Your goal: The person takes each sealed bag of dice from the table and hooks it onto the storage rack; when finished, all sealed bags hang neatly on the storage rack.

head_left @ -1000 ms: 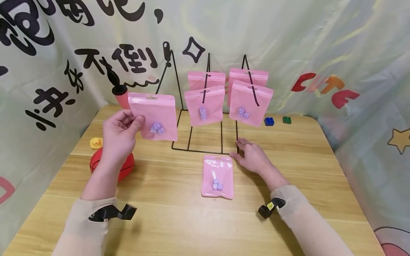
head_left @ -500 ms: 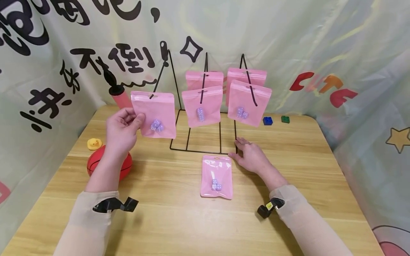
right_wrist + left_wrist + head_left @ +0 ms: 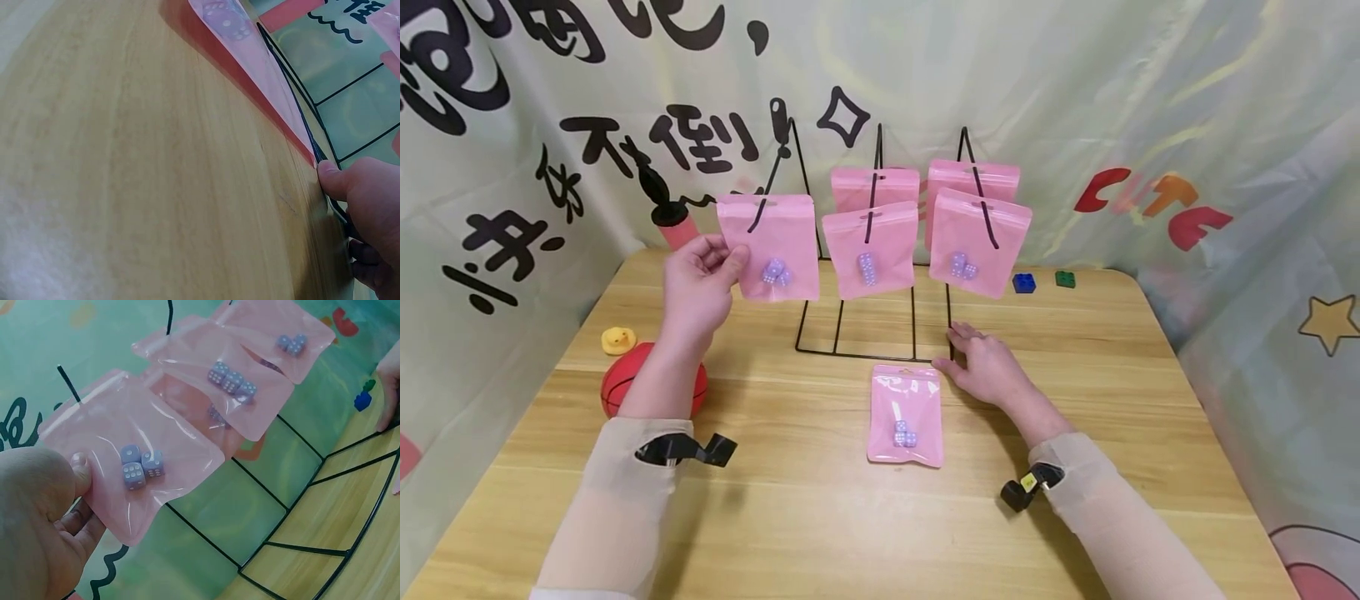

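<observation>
My left hand (image 3: 698, 283) pinches the left edge of a pink zip bag (image 3: 775, 242) between thumb and fingers. Several purple dice (image 3: 140, 465) show through that bag, and the left hook (image 3: 70, 384) of the black wire display rack (image 3: 872, 356) pokes out through its hang hole. My right hand (image 3: 985, 367) holds the rack's front right base corner, thumb at the front wire and fingers by the side wire. Another pink bag with dice (image 3: 906, 400) lies flat on the table beside the right thumb.
Two pink bags hang on the middle hook, the front one (image 3: 850, 250) with dice; two more hang on the right hook (image 3: 987, 221). A toy basketball (image 3: 625, 375), rubber duck (image 3: 618, 340) and pink pump (image 3: 679, 232) stand left. Blue (image 3: 1024, 283) and green bricks (image 3: 1065, 279) lie back right.
My left hand has brought its bag right and up, and the left hook's tip now stands out in front of it. The right hand has stayed at the rack's corner.
</observation>
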Motion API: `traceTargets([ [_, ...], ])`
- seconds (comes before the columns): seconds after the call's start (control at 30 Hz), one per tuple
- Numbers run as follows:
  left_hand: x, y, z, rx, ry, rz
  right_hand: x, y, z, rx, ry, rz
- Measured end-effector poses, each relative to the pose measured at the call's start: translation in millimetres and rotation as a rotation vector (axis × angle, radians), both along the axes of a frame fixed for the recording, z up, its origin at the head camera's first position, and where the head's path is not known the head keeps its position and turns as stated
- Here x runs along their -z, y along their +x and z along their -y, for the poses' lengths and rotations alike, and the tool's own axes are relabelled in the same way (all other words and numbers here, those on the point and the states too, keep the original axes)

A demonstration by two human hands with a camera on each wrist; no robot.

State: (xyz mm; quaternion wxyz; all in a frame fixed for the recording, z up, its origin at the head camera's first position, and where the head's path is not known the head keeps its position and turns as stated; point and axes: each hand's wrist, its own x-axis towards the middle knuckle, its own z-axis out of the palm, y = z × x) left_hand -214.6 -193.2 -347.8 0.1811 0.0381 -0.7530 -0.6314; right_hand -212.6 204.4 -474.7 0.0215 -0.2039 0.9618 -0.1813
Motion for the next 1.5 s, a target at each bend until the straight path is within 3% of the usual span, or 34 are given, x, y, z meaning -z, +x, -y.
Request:
traceTargets([
  [0.43, -1.2, -31.2, 1.9, 0.000, -0.010, -0.007, -2.7, 1.6, -0.1, 0.002, 0.010, 0.014],
  [0.73, -4.0, -45.4, 1.1, -0.001, 0.026, -0.031, -5.1, 1.1, 1.8, 0.005, 0.013, 0.028],
  [1.07, -4.7, -52.1, -2.1, -0.007, 0.017, -0.017, -5.1, 1.8, 1.7, 0.032, -0.004, 0.037],
  [1.27, -3.8, -52.1, -1.3, 0.008, 0.042, -0.021, -3.4, 1.0, 1.0, 0.031, -0.005, 0.033],
  [1.5, -0.3, -49.3, 3.6, 0.003, 0.006, -0.024, -4.0, 1.6, 1.3, 0.031, -0.007, 0.040],
])
